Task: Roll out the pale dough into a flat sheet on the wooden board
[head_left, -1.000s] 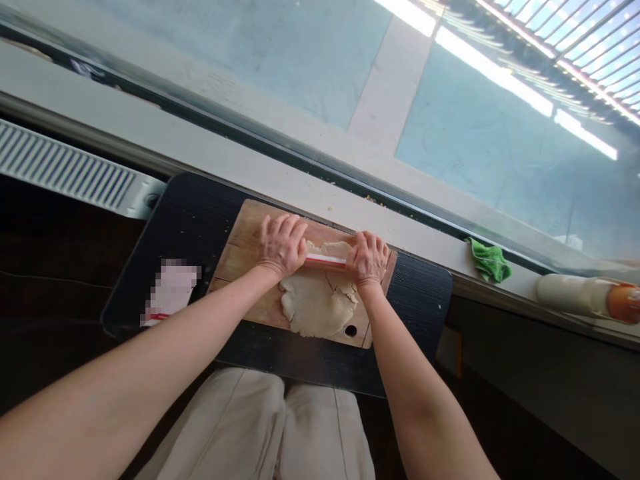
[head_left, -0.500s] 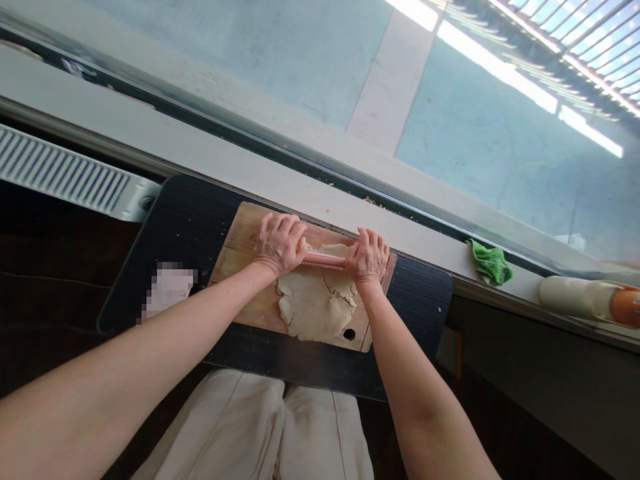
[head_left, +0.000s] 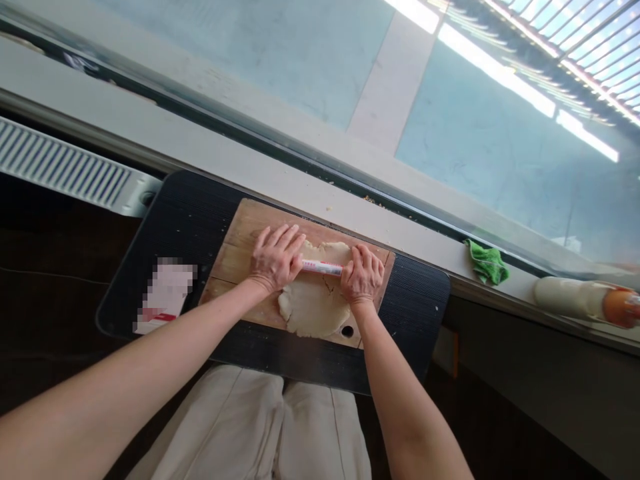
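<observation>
A flattened sheet of pale dough [head_left: 315, 310] with a ragged rim and a small crack lies on a wooden cutting board [head_left: 230, 257]. Across its far part rests a slim rolling pin [head_left: 323, 267], whitish with pink edges and printed lettering. My left hand [head_left: 277, 257] presses on the pin's left end, its fingers stretched forward over it. At the other end, my right hand [head_left: 363, 272] is curled over the pin with bent fingers. Both palms hide the pin's ends. Dough shows on the far and near sides of the pin.
The board sits on a black table [head_left: 165, 220] beside a window sill [head_left: 280, 175] with crumbs. A blurred-out pinkish packet [head_left: 167, 290] lies on the left. Along the sill are a green cloth [head_left: 487, 262] and a pale bottle [head_left: 570, 298]. A white radiator [head_left: 65, 167] stands left.
The rolling pin has rolled a little toward me, turning so its printed lettering faces up. More dough shows beyond it. My left fingers are straighter; my right fingers are more curled.
</observation>
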`<state>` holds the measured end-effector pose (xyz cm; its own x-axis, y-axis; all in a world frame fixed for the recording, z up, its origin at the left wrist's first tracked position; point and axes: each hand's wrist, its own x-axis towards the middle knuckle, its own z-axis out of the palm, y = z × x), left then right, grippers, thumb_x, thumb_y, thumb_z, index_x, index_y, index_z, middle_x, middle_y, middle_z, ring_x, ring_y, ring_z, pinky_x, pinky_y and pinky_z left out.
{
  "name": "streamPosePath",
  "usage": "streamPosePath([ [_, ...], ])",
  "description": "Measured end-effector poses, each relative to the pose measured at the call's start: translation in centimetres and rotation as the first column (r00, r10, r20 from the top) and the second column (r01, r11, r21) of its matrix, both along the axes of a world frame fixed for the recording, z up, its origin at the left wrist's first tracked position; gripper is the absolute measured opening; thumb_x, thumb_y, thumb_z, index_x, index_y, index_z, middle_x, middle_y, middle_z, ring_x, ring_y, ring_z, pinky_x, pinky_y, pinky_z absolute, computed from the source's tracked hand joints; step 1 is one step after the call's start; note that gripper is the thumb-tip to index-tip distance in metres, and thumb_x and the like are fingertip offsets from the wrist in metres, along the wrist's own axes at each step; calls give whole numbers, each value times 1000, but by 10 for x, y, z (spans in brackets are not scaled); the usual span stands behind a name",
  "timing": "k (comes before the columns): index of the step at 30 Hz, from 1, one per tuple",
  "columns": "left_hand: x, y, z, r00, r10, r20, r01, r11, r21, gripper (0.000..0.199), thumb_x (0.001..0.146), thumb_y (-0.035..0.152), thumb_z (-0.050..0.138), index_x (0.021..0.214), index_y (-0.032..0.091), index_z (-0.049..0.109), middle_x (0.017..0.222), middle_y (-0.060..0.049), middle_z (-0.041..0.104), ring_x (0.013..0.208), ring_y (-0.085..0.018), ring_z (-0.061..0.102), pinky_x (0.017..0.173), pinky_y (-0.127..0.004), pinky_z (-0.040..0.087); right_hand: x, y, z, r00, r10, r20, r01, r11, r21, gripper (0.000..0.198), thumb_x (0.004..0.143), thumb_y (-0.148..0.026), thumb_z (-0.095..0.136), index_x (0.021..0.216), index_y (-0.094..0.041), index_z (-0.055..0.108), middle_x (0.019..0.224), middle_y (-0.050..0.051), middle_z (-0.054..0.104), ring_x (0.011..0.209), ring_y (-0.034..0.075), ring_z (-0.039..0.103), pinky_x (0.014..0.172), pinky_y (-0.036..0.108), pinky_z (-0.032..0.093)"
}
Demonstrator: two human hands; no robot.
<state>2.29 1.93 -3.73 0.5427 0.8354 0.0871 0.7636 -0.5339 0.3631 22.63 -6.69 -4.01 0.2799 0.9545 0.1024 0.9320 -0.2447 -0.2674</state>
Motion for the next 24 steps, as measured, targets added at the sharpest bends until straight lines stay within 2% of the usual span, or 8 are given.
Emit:
streamPosePath([
  [4, 12, 26, 1, 1000, 25, 15, -25, 1000, 2, 50, 83, 33, 44, 131, 22, 53, 145, -9, 43, 134, -31, 36, 113, -55, 14, 10, 26, 0, 1000, -3, 3, 3, 1000, -16, 45, 86, -23, 41, 128, -18, 54, 136, 9, 50, 124, 25, 41, 106, 43, 30],
  [6, 14, 25, 1, 999, 32, 18, -32, 999, 6, 51, 83, 33, 44, 132, 22, 52, 145, -9, 44, 134, -31, 37, 113, -56, 13, 9, 26, 0, 1000, -4, 1, 4, 1000, -15, 45, 86, -23, 40, 130, -17, 53, 137, 10, 49, 126, 25, 41, 107, 43, 30],
  [8, 7, 9, 1, 999, 27, 25, -27, 1000, 3, 52, 84, 32, 43, 134, 22, 50, 144, -9, 45, 134, -31, 38, 114, -55, 13, 1, 8, 1, 1000, 1, -4, -1, 1000, -7, 45, 88, -23, 39, 130, -18, 53, 138, 10, 50, 127, 25, 41, 108, 45, 29],
  [13, -33, -70, 0, 998, -35, 45, 36, 999, -14, 66, 84, 27, 45, 147, 20, 26, 147, -12, 40, 138, -27, 34, 115, -53, 16, -36, -80, 6, 1000, -23, -14, 22, 1000, -13, 49, 89, -21, 38, 138, -18, 43, 142, 13, 46, 137, 26, 33, 110, 52, 26],
  [16, -50, -99, 8, 997, -79, 27, 80, 996, -45, 70, 85, 26, 47, 149, 21, 20, 148, -13, 39, 139, -27, 32, 115, -55, 16, -47, -114, 15, 999, -1, -49, -1, 1000, -26, 50, 88, -21, 39, 138, -18, 43, 142, 13, 45, 137, 26, 33, 109, 51, 28],
  [19, -43, -96, 18, 997, -74, 36, 76, 995, -62, 63, 86, 27, 47, 146, 20, 30, 147, -13, 40, 139, -27, 31, 116, -55, 15, -41, -111, 22, 989, -49, -142, 47, 999, -21, 37, 91, -22, 37, 123, -20, 56, 129, 10, 57, 126, 24, 46, 105, 47, 34],
  [22, -18, -75, 19, 998, -25, 64, 28, 999, -38, 51, 86, 26, 44, 138, 20, 44, 146, -11, 42, 139, -26, 31, 116, -54, 16, -29, -86, 22, 958, -209, -197, 210, 978, -13, 30, 92, -23, 36, 99, -20, 65, 109, 9, 63, 108, 22, 54, 96, 41, 41],
  [24, -2, -65, 13, 998, -6, 68, 8, 1000, -29, 49, 87, 27, 43, 135, 20, 47, 146, -10, 42, 139, -27, 32, 116, -54, 15, -25, -74, 18, 942, -296, -161, 298, 955, -12, 27, 91, -23, 38, 100, -19, 64, 110, 10, 61, 106, 23, 53, 93, 41, 42],
])
